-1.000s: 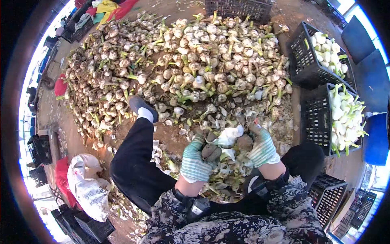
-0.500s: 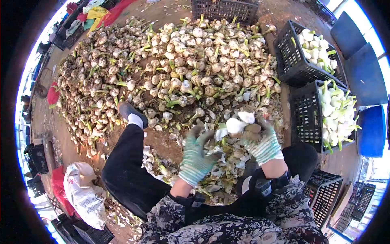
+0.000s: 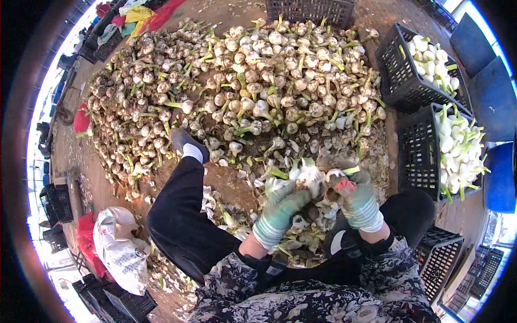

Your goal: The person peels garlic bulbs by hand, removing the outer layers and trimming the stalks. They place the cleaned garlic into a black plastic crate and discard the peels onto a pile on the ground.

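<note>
My left hand (image 3: 281, 209), in a green-and-white striped glove with soiled fingers, is closed around a whitish garlic bulb (image 3: 309, 174) with loose skin. Close beside it, my right hand (image 3: 356, 200), gloved alike, has its fingers curled in. A patch of red, a pale rounded piece and a short green stem (image 3: 351, 170) show at its fingers; what exactly it grips is blurred. Beneath both hands lie peeled skins and leaf scraps (image 3: 301, 237). In front spreads a large heap of unpeeled garlic (image 3: 258, 81) with dirt on the bulbs.
On the right stand two black crates, one (image 3: 417, 153) and another behind it (image 3: 396, 70), filled with clean white garlic. Another black crate (image 3: 312, 12) is behind the heap. A white sack (image 3: 121, 250) lies at left. Blue barrels (image 3: 500, 177) line the right side.
Both hands have come closer together. The left hand, open before, is now closed on a garlic bulb. The white bulbs seen by the right hand no longer show there. The view has shifted slightly.
</note>
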{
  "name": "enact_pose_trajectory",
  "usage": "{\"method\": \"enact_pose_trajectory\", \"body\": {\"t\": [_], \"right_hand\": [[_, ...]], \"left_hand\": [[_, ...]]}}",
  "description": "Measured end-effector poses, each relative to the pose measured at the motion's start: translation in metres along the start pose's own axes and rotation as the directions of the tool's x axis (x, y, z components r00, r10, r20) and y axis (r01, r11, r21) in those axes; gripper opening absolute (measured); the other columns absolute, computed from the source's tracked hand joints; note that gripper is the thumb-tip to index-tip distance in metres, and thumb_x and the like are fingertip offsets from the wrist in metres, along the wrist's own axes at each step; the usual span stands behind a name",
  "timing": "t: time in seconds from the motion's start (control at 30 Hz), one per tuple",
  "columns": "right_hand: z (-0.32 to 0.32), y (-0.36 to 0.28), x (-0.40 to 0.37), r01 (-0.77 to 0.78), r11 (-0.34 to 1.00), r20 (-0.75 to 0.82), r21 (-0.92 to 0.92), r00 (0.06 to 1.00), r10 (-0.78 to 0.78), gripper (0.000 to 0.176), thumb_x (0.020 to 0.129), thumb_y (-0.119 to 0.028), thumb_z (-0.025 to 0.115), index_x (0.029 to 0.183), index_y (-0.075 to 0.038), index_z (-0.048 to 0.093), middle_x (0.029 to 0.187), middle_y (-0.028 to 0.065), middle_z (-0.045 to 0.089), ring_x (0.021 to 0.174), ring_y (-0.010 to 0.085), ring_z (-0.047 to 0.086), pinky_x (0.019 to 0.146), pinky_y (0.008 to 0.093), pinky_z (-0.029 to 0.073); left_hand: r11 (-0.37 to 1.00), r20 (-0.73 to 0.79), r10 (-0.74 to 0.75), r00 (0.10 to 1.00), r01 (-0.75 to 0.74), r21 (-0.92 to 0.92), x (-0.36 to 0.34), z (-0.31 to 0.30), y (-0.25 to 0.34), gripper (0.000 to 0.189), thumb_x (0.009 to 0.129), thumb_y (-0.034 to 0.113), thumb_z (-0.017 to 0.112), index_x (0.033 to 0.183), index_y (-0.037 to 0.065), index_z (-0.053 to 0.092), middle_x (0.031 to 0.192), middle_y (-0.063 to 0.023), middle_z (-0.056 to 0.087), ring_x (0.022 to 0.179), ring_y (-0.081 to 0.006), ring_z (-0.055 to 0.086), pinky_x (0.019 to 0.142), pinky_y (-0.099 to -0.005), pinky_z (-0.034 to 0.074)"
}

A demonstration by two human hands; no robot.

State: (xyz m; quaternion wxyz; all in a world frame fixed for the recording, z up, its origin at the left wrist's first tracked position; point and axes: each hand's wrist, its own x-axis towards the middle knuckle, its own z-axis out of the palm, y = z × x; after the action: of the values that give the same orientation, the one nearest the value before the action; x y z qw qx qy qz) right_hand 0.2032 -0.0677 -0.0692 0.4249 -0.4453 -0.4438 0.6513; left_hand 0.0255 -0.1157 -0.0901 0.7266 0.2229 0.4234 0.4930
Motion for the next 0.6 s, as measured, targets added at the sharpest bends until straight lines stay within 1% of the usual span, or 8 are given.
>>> {"method": "enact_pose_trajectory", "body": {"t": [0.07,0.13,0.17,0.3,0.37,0.47,0.53,0.6], "right_hand": [[0.012,-0.010,0.000,-0.014,0.999,-0.013,0.051,1.000,0.014,0.031,0.079,-0.006,0.058,0.109,0.001,0.054,0.097,0.0086,0.062,0.086,0.0144,0.058,0.077,0.0260,0.046],[0.019,-0.007,0.004,0.358,0.906,0.146,-0.225,0.932,-0.332,0.034,0.079,-0.007,0.061,0.111,-0.001,0.054,0.099,0.0105,0.061,0.089,0.0172,0.060,0.079,0.0277,0.047],[0.020,-0.016,0.001,0.332,0.873,0.195,-0.358,0.941,-0.277,0.034,0.080,-0.004,0.059,0.112,0.000,0.052,0.100,0.0107,0.061,0.091,0.0188,0.059,0.080,0.0298,0.048],[0.023,-0.017,0.001,0.389,0.857,0.217,-0.338,0.918,-0.331,0.035,0.078,-0.004,0.061,0.112,0.000,0.052,0.095,0.0110,0.062,0.088,0.0198,0.060,0.075,0.0304,0.050],[0.018,-0.009,-0.003,-0.073,0.967,0.177,0.245,0.984,0.030,0.034,0.076,-0.004,0.063,0.107,0.001,0.054,0.092,0.0116,0.062,0.085,0.0202,0.061,0.070,0.0302,0.051],[0.014,0.014,-0.003,-0.203,0.917,-0.057,0.344,0.970,0.236,0.024,0.080,-0.007,0.060,0.103,-0.002,0.056,0.092,0.0059,0.062,0.081,0.0140,0.059,0.073,0.0239,0.047],[0.006,0.009,0.002,-0.205,0.968,0.088,0.145,0.977,0.194,0.019,0.081,-0.007,0.058,0.099,-0.004,0.055,0.092,0.0055,0.060,0.081,0.0140,0.058,0.074,0.0241,0.049],[0.012,0.004,0.002,-0.255,0.748,0.053,0.613,0.958,0.283,0.021,0.079,-0.005,0.060,0.099,-0.007,0.056,0.095,0.0052,0.059,0.085,0.0141,0.057,0.075,0.0253,0.050]], "left_hand": [[0.998,-0.103,-0.002,0.995,0.009,0.061,-0.001,0.019,0.017,0.031,0.078,0.013,0.059,0.102,-0.006,0.055,0.085,-0.0079,0.062,0.079,-0.0139,0.058,0.069,-0.0253,0.048],[0.968,-0.166,-0.078,0.983,0.115,0.225,-0.003,0.022,0.028,0.028,0.079,0.012,0.057,0.100,-0.007,0.056,0.082,-0.0060,0.061,0.075,-0.0109,0.057,0.068,-0.0239,0.046],[0.967,-0.181,0.021,0.983,0.026,0.255,-0.005,0.024,0.028,0.025,0.080,0.012,0.055,0.096,-0.007,0.058,0.078,-0.0033,0.060,0.068,-0.0081,0.054,0.063,-0.0227,0.045],[0.932,-0.189,0.001,0.982,0.067,0.355,-0.004,0.018,0.030,0.023,0.079,0.013,0.056,0.090,-0.006,0.060,0.074,-0.0007,0.059,0.063,-0.0061,0.050,0.058,-0.0207,0.043],[0.968,-0.171,0.029,0.985,0.015,0.250,-0.004,0.014,0.028,0.019,0.078,0.013,0.056,0.085,-0.004,0.061,0.071,-0.0001,0.058,0.060,-0.0060,0.051,0.054,-0.0197,0.042],[0.993,-0.206,-0.009,0.979,0.034,0.117,-0.005,0.011,0.029,0.016,0.080,0.011,0.052,0.086,-0.001,0.062,0.068,-0.0007,0.058,0.052,-0.0058,0.050,0.047,-0.0195,0.038],[0.984,-0.202,-0.054,0.978,0.086,0.157,-0.005,0.011,0.032,0.016,0.081,0.012,0.052,0.085,0.000,0.062,0.066,-0.0014,0.058,0.049,-0.0056,0.049,0.043,-0.0188,0.036],[0.996,-0.197,-0.080,0.977,0.087,0.031,-0.003,0.013,0.031,0.015,0.081,0.013,0.053,0.080,0.001,0.061,0.065,-0.0016,0.058,0.048,-0.0056,0.048,0.042,-0.0187,0.035]]}}
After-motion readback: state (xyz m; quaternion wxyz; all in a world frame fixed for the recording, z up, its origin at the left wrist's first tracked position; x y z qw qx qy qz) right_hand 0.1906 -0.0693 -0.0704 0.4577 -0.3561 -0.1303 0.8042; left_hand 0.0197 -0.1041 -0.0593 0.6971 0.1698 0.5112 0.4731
